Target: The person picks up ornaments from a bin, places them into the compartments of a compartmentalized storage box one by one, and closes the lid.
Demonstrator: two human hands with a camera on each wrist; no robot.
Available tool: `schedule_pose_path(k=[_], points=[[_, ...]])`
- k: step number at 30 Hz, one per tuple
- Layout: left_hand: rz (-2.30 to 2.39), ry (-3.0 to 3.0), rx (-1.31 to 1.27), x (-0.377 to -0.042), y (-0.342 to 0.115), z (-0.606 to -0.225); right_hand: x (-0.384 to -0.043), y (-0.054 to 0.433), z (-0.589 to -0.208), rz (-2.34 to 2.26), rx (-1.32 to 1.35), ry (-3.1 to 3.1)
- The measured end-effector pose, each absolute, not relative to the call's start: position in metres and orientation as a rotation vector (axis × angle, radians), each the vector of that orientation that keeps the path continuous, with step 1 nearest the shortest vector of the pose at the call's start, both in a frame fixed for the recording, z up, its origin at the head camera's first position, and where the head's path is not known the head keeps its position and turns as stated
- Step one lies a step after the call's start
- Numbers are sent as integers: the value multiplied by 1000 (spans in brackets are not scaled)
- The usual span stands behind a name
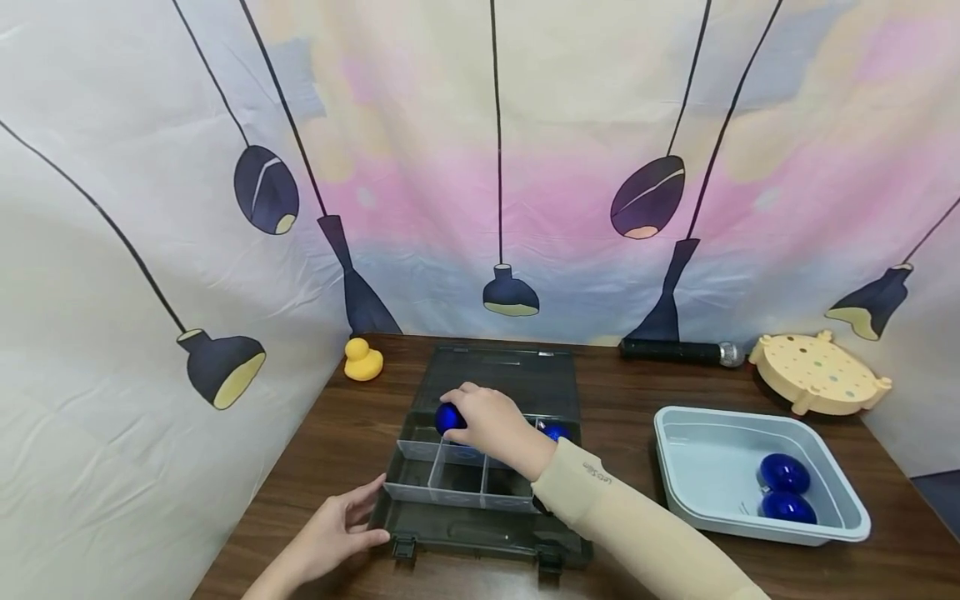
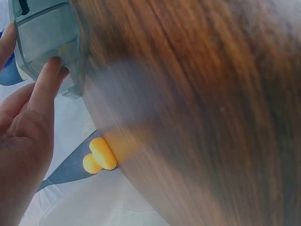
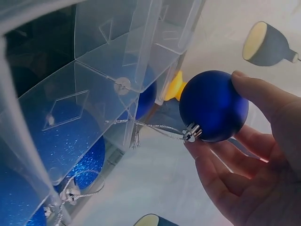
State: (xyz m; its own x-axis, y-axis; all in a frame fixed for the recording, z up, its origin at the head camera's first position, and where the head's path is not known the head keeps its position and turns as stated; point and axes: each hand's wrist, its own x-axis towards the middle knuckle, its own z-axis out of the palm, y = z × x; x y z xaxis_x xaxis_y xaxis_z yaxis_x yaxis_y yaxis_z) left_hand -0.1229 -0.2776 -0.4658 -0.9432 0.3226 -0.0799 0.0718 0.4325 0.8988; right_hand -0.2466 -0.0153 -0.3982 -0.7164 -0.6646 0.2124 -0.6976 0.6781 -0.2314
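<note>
A matte blue Christmas ball [image 1: 447, 418] with a silver cap and string is held between the thumb and fingers of my right hand [image 1: 495, 422], over the back left part of a dark see-through compartment box [image 1: 442, 515]. The box lies with its lid [image 1: 502, 379] laid back. My left hand [image 1: 337, 527] touches the box's left side, fingers fairly straight in the left wrist view. Blue balls sit in the back compartments, one at the right [image 1: 555, 432]; the right wrist view shows a glittery ball [image 3: 91, 162] behind clear dividers. My right hand partly hides the back row.
A pale blue tub [image 1: 663, 462] at the right holds two shiny blue balls [image 1: 784, 473]. Behind it lie a microphone [image 1: 675, 352] and a cream spotted round object [image 1: 821, 371]. A yellow rubber duck [image 1: 363, 361] stands at the back left. A printed cloth hangs behind the table.
</note>
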Motion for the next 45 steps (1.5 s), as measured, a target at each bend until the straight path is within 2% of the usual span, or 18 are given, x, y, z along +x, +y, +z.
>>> schedule_pose_path(k=[7,19,45], points=[[1516,2452,343,-123,-278,-466,-255,-34,-405,227,1082,-2768],[1511,2433,316,-125,-277,-467,-257,-58,-417,219,1088,-2749],[1498,2434,336,-126,-278,-465,-256,-61,-427,267,1164,-2822]])
